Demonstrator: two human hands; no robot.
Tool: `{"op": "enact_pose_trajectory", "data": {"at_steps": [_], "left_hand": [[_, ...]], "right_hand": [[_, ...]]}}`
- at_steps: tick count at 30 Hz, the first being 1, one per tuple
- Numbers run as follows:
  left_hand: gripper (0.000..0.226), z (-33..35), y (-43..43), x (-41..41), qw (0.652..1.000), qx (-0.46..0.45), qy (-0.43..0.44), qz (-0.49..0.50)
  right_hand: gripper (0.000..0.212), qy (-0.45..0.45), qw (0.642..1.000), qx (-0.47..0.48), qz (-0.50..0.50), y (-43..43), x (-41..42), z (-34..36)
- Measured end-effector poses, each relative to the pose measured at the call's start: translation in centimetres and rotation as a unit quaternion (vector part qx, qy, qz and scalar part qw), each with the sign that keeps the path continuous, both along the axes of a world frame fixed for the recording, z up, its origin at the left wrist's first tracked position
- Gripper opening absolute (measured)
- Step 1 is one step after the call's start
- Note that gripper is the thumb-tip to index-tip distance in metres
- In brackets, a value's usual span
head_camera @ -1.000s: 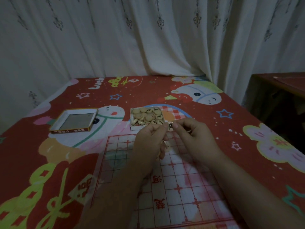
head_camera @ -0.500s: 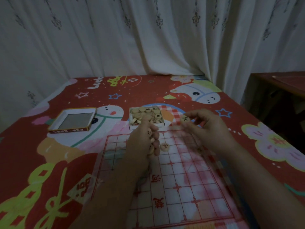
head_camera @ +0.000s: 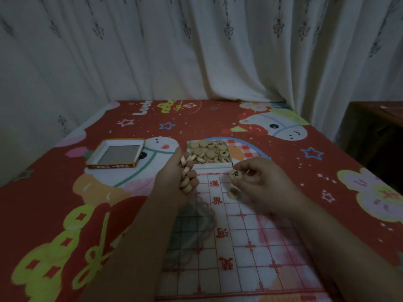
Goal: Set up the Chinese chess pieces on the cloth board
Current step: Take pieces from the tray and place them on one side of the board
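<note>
Pinching piece (head_camera: 235, 174), right grip (head_camera: 266, 184) (its tip).

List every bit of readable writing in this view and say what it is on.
"Luck": white, on the red cover.
"漢界": red, on the cloth board.
"楚河": red, same board, upside down from here.
Probably "卒": black, on the piece pinched by the right hand.
Unreadable, too small: the lid side strip; the pieces in the box.
</note>
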State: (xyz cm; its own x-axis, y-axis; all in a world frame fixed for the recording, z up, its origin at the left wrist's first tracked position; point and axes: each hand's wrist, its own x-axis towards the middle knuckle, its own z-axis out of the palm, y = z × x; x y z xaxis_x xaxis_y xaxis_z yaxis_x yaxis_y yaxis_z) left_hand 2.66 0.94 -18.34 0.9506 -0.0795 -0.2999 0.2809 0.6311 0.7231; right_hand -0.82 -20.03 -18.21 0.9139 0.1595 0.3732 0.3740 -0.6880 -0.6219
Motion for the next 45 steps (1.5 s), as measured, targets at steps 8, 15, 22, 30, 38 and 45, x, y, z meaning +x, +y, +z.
{"op": "enact_pose_trajectory", "data": {"at_steps": [8,15,22,30,38,45], "left_hand": [[0.022,-0.3,4.1,-0.1,0.995,0.077,-0.055,-0.013],[0.014,-1.2,4.5,-0.8,0.996,0.045,-0.070,-0.043],[0.028,-1.7,4.6,-0.6,0.991,0.076,-0.094,-0.051],[0.040,-1.3,4.3,-1.3,0.986,0.107,-0.113,-0.057],[0.062,-1.2,4.0,-2.1,0.960,0.223,-0.142,-0.091],[0.058,-0.9,3.8,-2.1,0.959,0.247,-0.113,-0.081]], "right_hand": [[0.035,-0.007,0.986,-0.164,0.028,4.4,0.8,0.7],[0.020,-0.005,0.981,-0.191,0.041,7.2,1.0,-0.3],[0.019,-0.022,0.980,-0.198,-0.027,8.8,2.4,-0.2],[0.018,-0.044,0.986,-0.161,-0.019,8.6,3.1,-0.9],[0.034,0.007,0.982,0.123,0.144,8.7,0.7,0.6],[0.029,-0.048,0.992,0.044,0.112,7.7,0.9,0.7]]}}
